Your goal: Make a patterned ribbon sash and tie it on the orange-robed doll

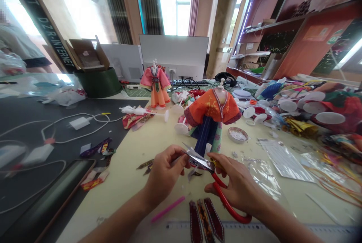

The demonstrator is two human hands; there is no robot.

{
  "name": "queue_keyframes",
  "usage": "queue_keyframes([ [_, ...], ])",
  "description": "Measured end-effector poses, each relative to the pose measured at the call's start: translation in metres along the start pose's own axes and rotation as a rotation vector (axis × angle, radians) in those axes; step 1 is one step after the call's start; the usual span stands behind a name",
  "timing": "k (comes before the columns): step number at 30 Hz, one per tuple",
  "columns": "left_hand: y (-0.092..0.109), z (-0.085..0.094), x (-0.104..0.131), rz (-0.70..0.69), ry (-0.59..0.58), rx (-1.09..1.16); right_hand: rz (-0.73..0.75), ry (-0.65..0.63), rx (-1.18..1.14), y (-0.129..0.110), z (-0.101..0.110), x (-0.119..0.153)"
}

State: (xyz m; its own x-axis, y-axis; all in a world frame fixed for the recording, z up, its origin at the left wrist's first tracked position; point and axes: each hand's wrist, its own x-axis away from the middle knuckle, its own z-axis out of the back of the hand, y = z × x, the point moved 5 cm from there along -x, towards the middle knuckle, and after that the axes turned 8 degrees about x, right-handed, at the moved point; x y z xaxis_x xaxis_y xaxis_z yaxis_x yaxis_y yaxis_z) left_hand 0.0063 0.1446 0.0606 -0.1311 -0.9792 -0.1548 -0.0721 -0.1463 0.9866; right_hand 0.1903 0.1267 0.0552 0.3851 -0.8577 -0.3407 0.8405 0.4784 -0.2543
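My right hand (236,182) holds a pair of scissors with red handles (230,205). Their parted metal blades (200,159) point up and left, and a small yellow piece shows beside my fingers. My left hand (165,175) is closed in a pinch near the blades; what lies between thumb and fingertips is too small to make out. Just beyond stands a doll form in an orange robe (213,103) with a dark blue skirt panel (203,135). Nearer me lie several dark red patterned strips (209,216) and a pink stick (168,210).
A clear ruler (249,226) lies along the front. To the left are a phone-like dark slab (65,194), white cables and a charger (79,123). Behind stand a pink-robed doll (155,84) and monitor (174,54). A bead dish (238,135) and heaped fabrics are right. A person stands far left.
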Motion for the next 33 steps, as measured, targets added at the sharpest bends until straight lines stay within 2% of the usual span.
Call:
queue_keyframes([
  [11, 0.000, 0.001, 0.000, -0.014, 0.015, -0.017, 0.083, 0.080, -0.002, -0.004, 0.006, -0.001],
  [23, 0.004, 0.003, 0.001, -0.026, 0.031, -0.031, 0.081, 0.196, 0.057, 0.000, 0.016, -0.001],
  [28, 0.002, 0.011, -0.005, -0.022, 0.117, 0.128, 0.087, 0.295, 0.153, 0.006, 0.021, -0.001],
  [33, 0.006, 0.022, -0.009, 0.028, 0.158, 0.203, 0.203, 0.303, 0.271, 0.007, 0.013, -0.002],
])
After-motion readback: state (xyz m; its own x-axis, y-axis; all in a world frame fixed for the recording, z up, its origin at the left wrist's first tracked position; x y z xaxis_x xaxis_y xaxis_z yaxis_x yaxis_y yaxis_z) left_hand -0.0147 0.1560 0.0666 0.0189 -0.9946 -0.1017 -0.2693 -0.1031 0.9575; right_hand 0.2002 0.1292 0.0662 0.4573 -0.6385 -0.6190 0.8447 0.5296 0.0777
